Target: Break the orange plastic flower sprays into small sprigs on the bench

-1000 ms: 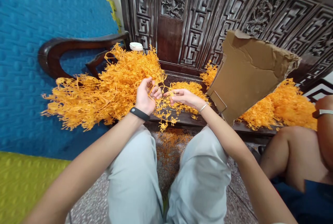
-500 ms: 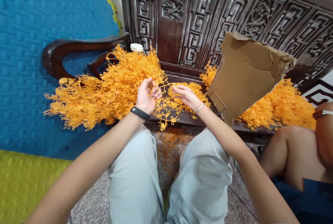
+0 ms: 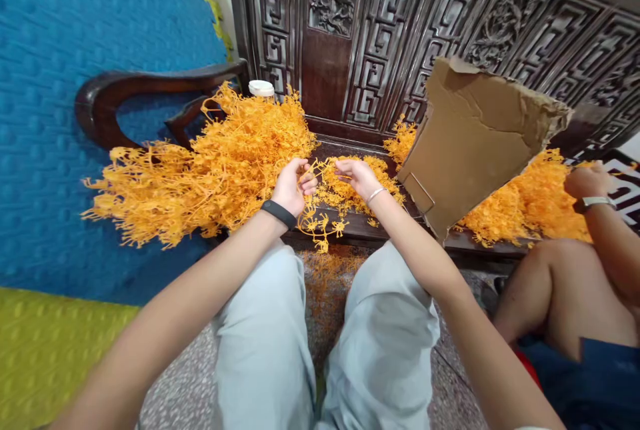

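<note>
My left hand [image 3: 294, 185], with a black band at its wrist, has its fingers curled round an orange branched plastic sprue [image 3: 321, 225]. The sprue's lower end hangs below that hand, with small spidery pieces along it. My right hand [image 3: 359, 175], wearing a thin bracelet, is closed at the fingertips on an upper part of the orange plastic between the hands. A large heap of the same orange sprues [image 3: 215, 170] lies just left of my left hand. Loose orange pieces [image 3: 345, 193] are spread on the dark wooden bench [image 3: 357, 222] behind and below my hands.
An upright cardboard sheet [image 3: 475, 143] stands right of my hands, with another orange heap [image 3: 530, 197] behind it. A white-lidded container [image 3: 261, 89] stands behind the left heap. Another person's hand [image 3: 590, 180] and bare knee are at right. Orange bits litter the floor [image 3: 327, 283].
My left hand has shifted slightly right, and the hands are closer together. The orange strand stretched between them is now bunched. The other person's hand has come into view at right.
</note>
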Available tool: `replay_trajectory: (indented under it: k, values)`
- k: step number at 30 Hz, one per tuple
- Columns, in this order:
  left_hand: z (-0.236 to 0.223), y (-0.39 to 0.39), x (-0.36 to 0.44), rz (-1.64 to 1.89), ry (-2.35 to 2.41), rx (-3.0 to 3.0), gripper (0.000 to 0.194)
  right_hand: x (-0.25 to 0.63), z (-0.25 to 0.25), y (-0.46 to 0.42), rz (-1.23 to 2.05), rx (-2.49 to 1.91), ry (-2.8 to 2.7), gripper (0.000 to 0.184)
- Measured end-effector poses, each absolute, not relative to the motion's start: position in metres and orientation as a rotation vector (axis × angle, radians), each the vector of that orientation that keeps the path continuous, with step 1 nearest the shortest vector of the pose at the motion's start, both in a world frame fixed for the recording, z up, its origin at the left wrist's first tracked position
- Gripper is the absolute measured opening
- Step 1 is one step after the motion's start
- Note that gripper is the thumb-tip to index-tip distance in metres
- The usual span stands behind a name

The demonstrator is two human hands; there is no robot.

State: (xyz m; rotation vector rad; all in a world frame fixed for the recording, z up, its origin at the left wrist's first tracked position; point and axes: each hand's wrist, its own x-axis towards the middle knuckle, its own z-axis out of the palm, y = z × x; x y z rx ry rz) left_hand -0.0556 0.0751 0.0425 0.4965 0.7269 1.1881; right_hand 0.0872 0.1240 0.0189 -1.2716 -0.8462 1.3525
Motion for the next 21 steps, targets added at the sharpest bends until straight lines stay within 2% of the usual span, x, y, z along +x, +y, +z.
replay_trajectory:
  k: [5, 13, 21]
  values:
    - [0.040, 0.078, -0.043, 1.195, 0.694, 0.410, 0.030, 0.075, 0.022, 0.131, 1.270, -1.346, -0.721, 0.019]
    - [0.044, 0.077, -0.026, 1.328, 0.643, 0.339, 0.030, 0.066, 0.017, 0.157, 1.024, -1.392, -0.627, 0.013]
    - [0.059, 0.043, -0.028, 1.292, 0.519, 0.561, 0.029, 0.153, -0.003, 0.178, 0.640, -1.518, -0.649, 0.006]
